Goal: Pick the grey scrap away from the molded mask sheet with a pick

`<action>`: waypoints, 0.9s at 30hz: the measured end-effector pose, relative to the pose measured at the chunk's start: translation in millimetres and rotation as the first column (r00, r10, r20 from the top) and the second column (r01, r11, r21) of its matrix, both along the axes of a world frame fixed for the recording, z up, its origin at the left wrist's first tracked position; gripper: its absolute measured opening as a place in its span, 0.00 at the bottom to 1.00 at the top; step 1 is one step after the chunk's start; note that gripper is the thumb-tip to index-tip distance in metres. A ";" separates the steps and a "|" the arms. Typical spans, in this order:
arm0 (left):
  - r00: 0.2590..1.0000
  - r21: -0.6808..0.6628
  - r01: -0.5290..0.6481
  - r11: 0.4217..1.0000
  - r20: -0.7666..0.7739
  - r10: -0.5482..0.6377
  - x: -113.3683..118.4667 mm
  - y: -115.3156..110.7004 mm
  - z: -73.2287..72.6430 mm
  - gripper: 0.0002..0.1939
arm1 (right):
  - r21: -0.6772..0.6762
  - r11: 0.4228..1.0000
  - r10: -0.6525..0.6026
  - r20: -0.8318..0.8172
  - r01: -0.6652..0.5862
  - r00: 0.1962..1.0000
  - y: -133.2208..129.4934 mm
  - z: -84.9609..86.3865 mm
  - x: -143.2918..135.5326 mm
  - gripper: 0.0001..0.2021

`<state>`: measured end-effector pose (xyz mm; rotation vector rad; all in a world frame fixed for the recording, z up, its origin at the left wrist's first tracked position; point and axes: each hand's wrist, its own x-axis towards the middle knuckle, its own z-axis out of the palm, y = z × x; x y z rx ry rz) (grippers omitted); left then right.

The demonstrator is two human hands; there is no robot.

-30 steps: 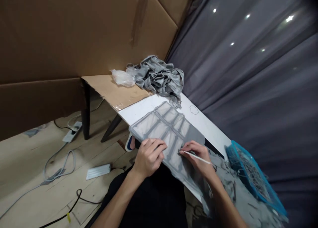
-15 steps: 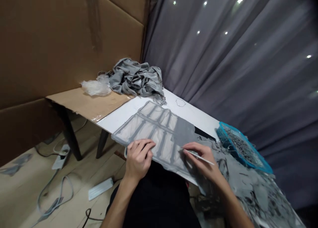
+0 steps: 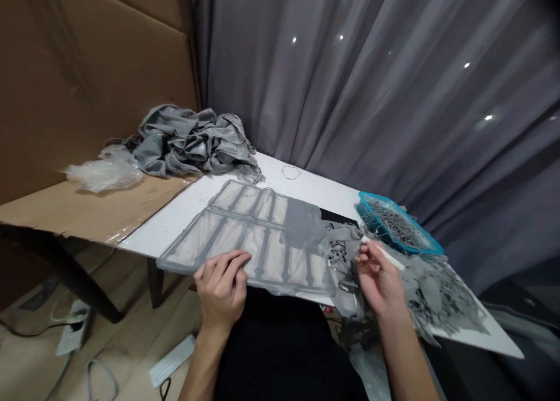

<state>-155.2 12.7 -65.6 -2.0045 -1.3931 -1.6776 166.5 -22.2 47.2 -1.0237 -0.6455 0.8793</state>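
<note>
A grey fabric sheet with rows of pale, see-through panels lies flat on the white table. My left hand is at its front edge, fingers curled together over the border. Away from the sheet, my right hand is raised above grey scraps to the right. Its fingers are closed around a thin white stick-like tool, whose exact kind I cannot make out. Loose grey cut pieces lie between the sheet and this hand.
A blue basket of thin grey strips stands at the table's right rear. Crumpled grey fabric and a clear plastic bag lie at the back left. More scraps cover the right end. A curtain hangs behind.
My right hand has lifted off the sheet and moved right with the white tool, over the scraps. My left hand stays at the front edge. The view has turned right.
</note>
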 end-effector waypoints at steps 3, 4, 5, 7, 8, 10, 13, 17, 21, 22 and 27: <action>1.000 0.006 -0.007 1.000 0.000 0.007 0.0 1.9 -1.9 0.14 | -0.078 0.996 0.047 0.082 -0.040 0.996 -8.0 -3.3 -12.3 0.22; 1.000 0.004 -0.008 1.000 0.001 0.008 0.0 2.3 -2.4 0.14 | -0.089 0.995 0.058 0.118 -0.047 0.991 -9.7 -2.5 -15.8 0.22; 1.000 -0.002 -0.009 1.000 0.003 0.009 0.0 2.3 -2.6 0.15 | -0.091 0.995 0.064 0.139 -0.052 0.988 -10.5 -0.6 -18.4 0.22; 1.000 -0.022 -0.007 1.000 0.009 0.007 0.2 1.4 -1.7 0.15 | -0.066 0.994 0.090 0.106 -0.084 0.990 -8.7 6.2 -21.6 0.22; 1.000 -0.038 -0.001 0.999 0.013 0.001 0.3 0.3 -0.2 0.15 | -0.042 0.993 0.116 0.066 -0.114 0.991 -5.7 11.2 -23.0 0.21; 1.000 -0.087 0.016 0.996 0.028 -0.013 0.5 -2.7 4.8 0.14 | 0.016 0.980 0.197 -0.004 -0.197 0.980 4.8 23.8 -28.0 0.20; 0.996 -0.185 0.038 0.982 0.083 -0.023 0.2 -7.4 15.4 0.12 | 0.057 0.942 0.327 0.059 -0.330 0.943 30.4 45.9 -47.7 0.20; 0.983 -0.244 0.080 0.966 0.181 -0.035 -6.6 -9.0 25.2 0.12 | 0.024 0.844 0.529 0.128 -0.536 0.839 74.2 60.2 -93.7 0.21; 0.981 -0.249 0.014 0.968 0.189 0.035 -22.9 -3.7 24.0 0.13 | -0.100 0.723 0.681 0.275 -0.684 0.679 120.8 29.9 -135.0 0.21; 0.985 -0.252 -0.007 0.968 0.167 0.051 -27.2 -2.0 22.5 0.13 | -0.131 0.726 0.671 0.350 -0.675 0.653 130.9 16.8 -141.6 0.20; 0.997 -0.274 -0.027 0.961 0.066 0.047 -37.3 1.7 15.4 0.16 | -0.131 0.804 0.508 0.658 -0.580 0.556 155.9 -36.4 -150.2 0.15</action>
